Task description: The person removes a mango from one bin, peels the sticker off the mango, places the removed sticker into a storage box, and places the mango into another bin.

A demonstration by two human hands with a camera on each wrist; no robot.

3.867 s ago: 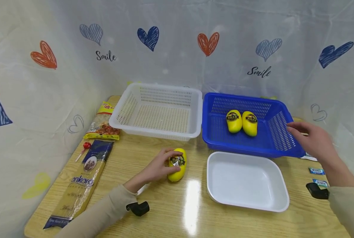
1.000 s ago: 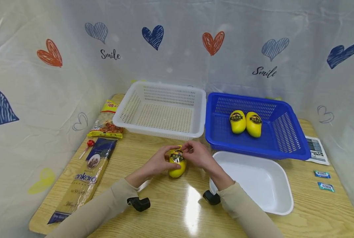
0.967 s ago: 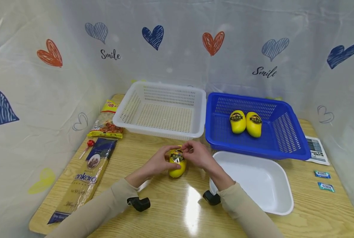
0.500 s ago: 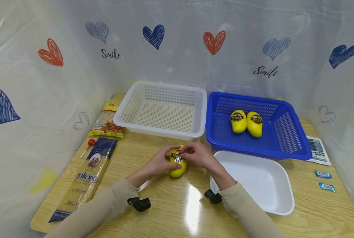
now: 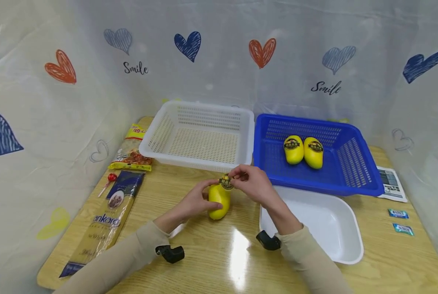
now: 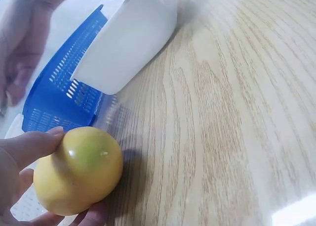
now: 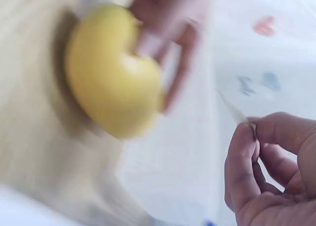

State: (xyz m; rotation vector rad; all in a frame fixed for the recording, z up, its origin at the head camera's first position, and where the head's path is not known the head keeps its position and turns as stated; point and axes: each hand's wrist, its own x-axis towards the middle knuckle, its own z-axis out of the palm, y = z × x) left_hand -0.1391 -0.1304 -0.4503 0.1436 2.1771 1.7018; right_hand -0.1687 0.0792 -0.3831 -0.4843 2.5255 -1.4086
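Mango [image 5: 219, 200] lies on the wooden table [image 5: 204, 269], on the near side of the white basket [image 5: 200, 143] and to the left of the white tub [image 5: 322, 220]. We grip it from the left with our left hand [image 5: 195, 202], the thumb on its near part and the fingers curled round towards its far end. With our right hand [image 5: 253, 185] we pinch a dark sticker [image 5: 226, 182] between thumb and forefinger at the mango's far end; in the right wrist view we see it nearly edge-on, apart from the mango.

On the far right we have a blue basket [image 5: 278, 177], just beside the white basket, with two labelled mangoes [image 5: 293, 153] lying side by side in it. A printed paper [image 5: 392, 185] is partly hidden by the blue basket's right side, and nearer to us lie two small wrapped candies [image 5: 403, 229]. Along the left edge we see a snack bag [image 5: 132, 153] at the far end, then a red lollipop [image 5: 112, 177], and nearest to us a long pasta packet [image 5: 106, 220]. Behind it all hangs a pale curtain [image 5: 222, 81] printed with hearts.
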